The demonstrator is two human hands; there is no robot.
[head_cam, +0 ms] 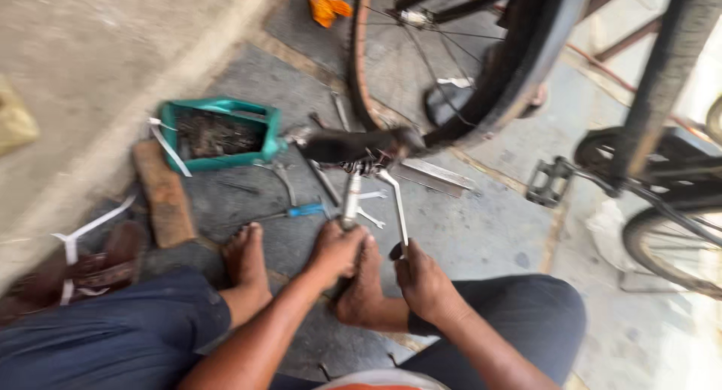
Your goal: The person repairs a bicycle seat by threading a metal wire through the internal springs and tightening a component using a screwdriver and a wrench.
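Concrete floor (481, 232), saddle (353, 145) above hands (376, 266)

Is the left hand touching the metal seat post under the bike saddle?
Touching. The head view shows the left hand wrapped around the lower end of the seat post, with no gap; the right hand grips a wrench beside it.

Shiny metal seat post (350, 198), glossy green plastic tray (219, 133), rough matt concrete floor (481, 232).
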